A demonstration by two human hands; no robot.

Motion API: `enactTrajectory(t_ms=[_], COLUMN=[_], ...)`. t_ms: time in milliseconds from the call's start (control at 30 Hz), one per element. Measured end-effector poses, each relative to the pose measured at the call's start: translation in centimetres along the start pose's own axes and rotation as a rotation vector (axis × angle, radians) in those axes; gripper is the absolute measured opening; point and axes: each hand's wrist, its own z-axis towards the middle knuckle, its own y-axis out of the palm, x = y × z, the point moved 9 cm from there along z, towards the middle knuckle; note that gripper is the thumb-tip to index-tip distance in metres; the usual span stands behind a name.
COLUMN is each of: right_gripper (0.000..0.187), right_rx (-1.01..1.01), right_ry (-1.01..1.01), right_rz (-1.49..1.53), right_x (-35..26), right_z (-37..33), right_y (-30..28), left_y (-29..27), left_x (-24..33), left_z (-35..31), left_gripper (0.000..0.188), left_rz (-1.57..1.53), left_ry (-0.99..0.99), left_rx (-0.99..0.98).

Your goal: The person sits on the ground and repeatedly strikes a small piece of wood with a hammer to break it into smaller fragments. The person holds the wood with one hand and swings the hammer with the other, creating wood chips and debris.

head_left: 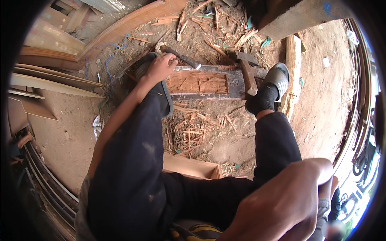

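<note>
My left hand (161, 67) reaches out beside my left foot, fingers bent and closed at a chisel (184, 59) with a dark shaft and a bright tip. The chisel lies slantwise over the far edge of a dark timber (236, 83), which has a long reddish recess (201, 82) cut in it. A hatchet-like tool (248, 78) with a wooden handle rests across the timber's right part, its metal head on the far side. Large and close at the lower right is my right hand (277, 205), bent at the wrist; its fingers are hidden.
My sandalled feet (277, 78) stand at the timber's two ends. Wood chips (189, 134) litter the dirt floor. Boards (56, 82) are stacked at left, a curved plank (120, 24) lies behind, and a thick beam (303, 18) juts in at upper right. A wooden box-like piece (191, 165) lies between my legs.
</note>
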Motion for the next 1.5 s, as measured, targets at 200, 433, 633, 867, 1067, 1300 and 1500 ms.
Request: enactTrajectory(t_ms=[200,433,633,867,1067,1300,1500], right_gripper=[0.031,0.037,0.044,0.046,0.041,0.036,0.036], right_rx=[-0.089,-0.186,-0.307,-0.245,-0.137,-0.069,1.131], right_ry=[-0.014,0.035,0.152,-0.054,0.013,0.135,0.306], right_rz=[0.050,0.086,0.176,-0.068,-0.084,-0.348,-1.115], right_x=[-0.3,0.8,1.2,0.3,1.6,1.9,-0.8], right_z=[0.7,0.8,1.4,1.9,1.0,-0.4,-13.4], right_y=[0.1,-2.1,-2.2,-1.3,-3.1,-5.0,-24.8], left_y=[0.8,0.4,0.1,1.6,3.7,4.0,1.9], left_x=[0.0,1.0,1.3,-3.6,-6.2,-7.2,-4.5], left_z=[0.2,-0.5,-0.2,3.1,3.7,3.7,6.1], left_gripper=[0.028,0.025,0.025,0.036,0.050,0.066,0.055], left_rz=[0.049,0.002,0.056,-0.148,0.161,-0.353,0.198], left_ry=[0.055,-0.021,-0.012,-0.314,-0.462,-0.919,-0.550], left_rx=[-0.036,-0.011,0.021,0.043,-0.077,-0.156,-0.025])
